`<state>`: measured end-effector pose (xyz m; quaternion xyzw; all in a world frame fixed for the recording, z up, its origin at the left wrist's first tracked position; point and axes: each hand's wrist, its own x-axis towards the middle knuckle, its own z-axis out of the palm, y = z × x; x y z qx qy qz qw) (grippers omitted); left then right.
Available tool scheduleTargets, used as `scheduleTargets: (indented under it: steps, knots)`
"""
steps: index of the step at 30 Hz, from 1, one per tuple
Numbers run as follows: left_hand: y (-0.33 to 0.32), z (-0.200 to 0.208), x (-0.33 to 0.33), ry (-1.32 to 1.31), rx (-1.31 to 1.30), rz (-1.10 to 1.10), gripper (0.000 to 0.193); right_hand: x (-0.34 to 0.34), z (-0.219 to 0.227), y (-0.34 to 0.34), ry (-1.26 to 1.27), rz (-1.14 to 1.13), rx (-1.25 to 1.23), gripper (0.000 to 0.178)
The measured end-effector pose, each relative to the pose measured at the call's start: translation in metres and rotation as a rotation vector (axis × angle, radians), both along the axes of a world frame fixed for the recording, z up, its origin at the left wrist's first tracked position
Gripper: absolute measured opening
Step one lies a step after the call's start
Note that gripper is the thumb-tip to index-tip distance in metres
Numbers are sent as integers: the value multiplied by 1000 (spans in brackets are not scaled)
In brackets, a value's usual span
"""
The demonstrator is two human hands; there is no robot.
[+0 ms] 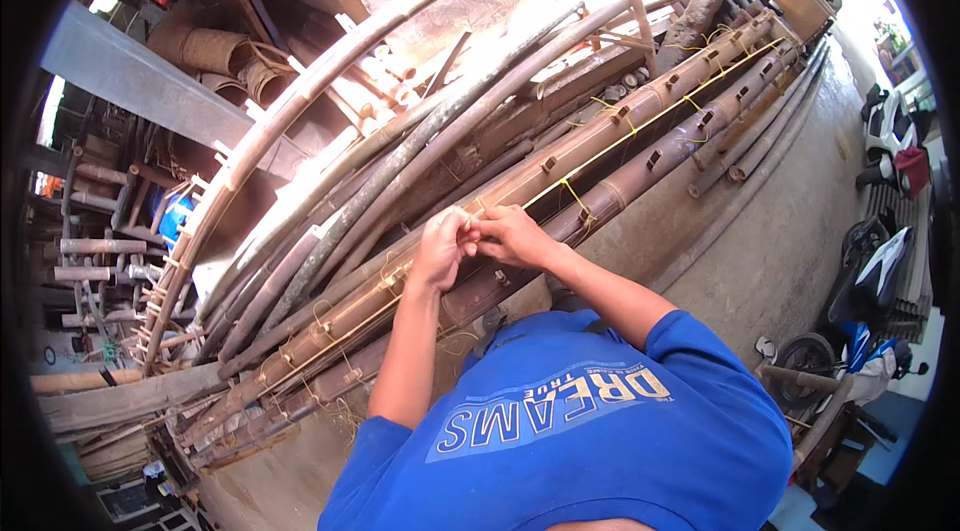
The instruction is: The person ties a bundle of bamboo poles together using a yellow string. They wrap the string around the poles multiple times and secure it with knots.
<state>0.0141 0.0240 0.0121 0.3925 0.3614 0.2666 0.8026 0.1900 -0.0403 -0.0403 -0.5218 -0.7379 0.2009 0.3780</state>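
Two long brown bamboo poles run side by side from lower left to upper right, a farther pole point(575, 153) and a nearer pole point(605, 199). Short pegs stick out along both, and thin yellow cord point(572, 193) is tied round them in places. My left hand point(438, 249) and my right hand point(513, 235) meet over the farther pole. Both have their fingers closed, the tips pressed together. Whatever is between them is too small to make out. Loose cord ends curl along the poles' lower left part.
Beyond the poles, a curved bamboo frame point(250, 146) with pegs arches over stacked bamboo lengths point(395, 196). Rolled woven mats point(215, 51) lie at upper left, near a grey board point(140, 71). More poles point(765, 126) rest at right. Motorcycles, one with a dark wheel point(803, 367), stand along the right side.
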Motion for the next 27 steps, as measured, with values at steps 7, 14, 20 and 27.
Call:
scheduleTargets:
  steps: [7, 14, 20, 27]
  knots:
    - [37, 8, -2, 82, -41, -1, 23, -10, 10, -9, 78, -145, 92, 10]
    - [58, -9, 0, 50, -176, 124, 24, -23, 8, -3, 253, -312, 107, 7]
    - [77, -40, 9, -19, -380, 94, 29, -33, 16, -20, 564, -212, -321, 21]
    - [85, -27, 34, 324, 127, 82, 29, -23, -10, -31, 584, -185, -421, 25]
